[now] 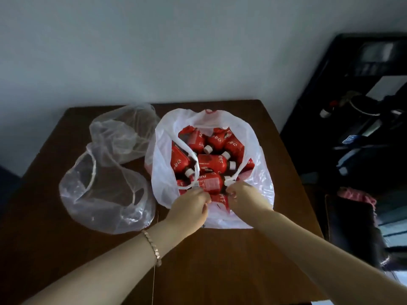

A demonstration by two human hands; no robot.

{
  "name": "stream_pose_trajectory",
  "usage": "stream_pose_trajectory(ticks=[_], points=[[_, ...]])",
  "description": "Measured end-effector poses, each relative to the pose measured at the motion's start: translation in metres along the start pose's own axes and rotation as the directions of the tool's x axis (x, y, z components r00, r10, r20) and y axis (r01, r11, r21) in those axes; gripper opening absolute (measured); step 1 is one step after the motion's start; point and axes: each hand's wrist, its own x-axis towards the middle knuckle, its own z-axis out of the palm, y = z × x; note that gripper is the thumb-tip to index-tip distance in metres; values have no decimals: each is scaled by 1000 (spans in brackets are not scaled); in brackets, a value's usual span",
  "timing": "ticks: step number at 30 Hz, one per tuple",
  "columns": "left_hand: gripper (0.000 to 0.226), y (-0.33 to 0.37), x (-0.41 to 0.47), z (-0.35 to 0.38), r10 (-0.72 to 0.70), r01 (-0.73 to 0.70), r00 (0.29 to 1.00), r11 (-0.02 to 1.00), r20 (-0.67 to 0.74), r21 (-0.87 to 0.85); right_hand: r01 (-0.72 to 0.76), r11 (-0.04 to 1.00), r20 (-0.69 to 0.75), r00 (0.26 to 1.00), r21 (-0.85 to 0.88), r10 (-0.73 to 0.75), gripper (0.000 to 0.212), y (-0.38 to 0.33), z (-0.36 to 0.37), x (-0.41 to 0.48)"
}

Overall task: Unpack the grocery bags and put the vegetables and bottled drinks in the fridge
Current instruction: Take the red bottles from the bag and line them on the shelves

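Note:
A white plastic bag [164, 155] stands open on the brown wooden table [220, 260]. Inside lie several red-labelled bottles [212, 165] with white caps. My left hand [190, 209] pinches the bag's near rim and left handle strap. My right hand [246, 198] pinches the near rim and right handle strap beside a bottle cap. Both hands hold the bag's mouth apart at its front edge.
Two empty clear plastic bags [105, 194] lie crumpled on the table's left half. A dark shelf unit [363, 106] with clutter stands to the right of the table. A pale wall [176, 51] runs behind the table's far edge.

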Motion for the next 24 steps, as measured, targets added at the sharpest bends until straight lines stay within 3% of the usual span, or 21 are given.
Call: stream_pose_trajectory(ticks=[5, 8, 11, 17, 21, 24], points=[[32, -17, 59, 16, 112, -144, 972, 978, 205, 148, -30, 999, 127, 991, -25, 33, 25, 5, 26, 34], [46, -32, 81, 15, 46, -137, 947, 953, 319, 270, -47, 957, 159, 983, -285, 96, 35, 18, 21, 44], [62, -46, 96, 14, -78, -17, 917, 972, 392, 234, -181, 934, 49, 977, -309, 206, 38, 42, 5, 48], [66, -34, 127, 36, -85, 4, 932, 974, 352, 225, -406, 912, -22, 913, 55, 408, 36, 77, -1, 47], [56, -16, 143, 52, -240, 90, 891, 925, 384, 369, -405, 914, 59, 913, 29, 403, 38, 68, 2, 53], [44, -2, 150, 64, -341, 155, 876, 869, 341, 470, -376, 916, 111, 914, -136, 391, 70, 63, 7, 49]])
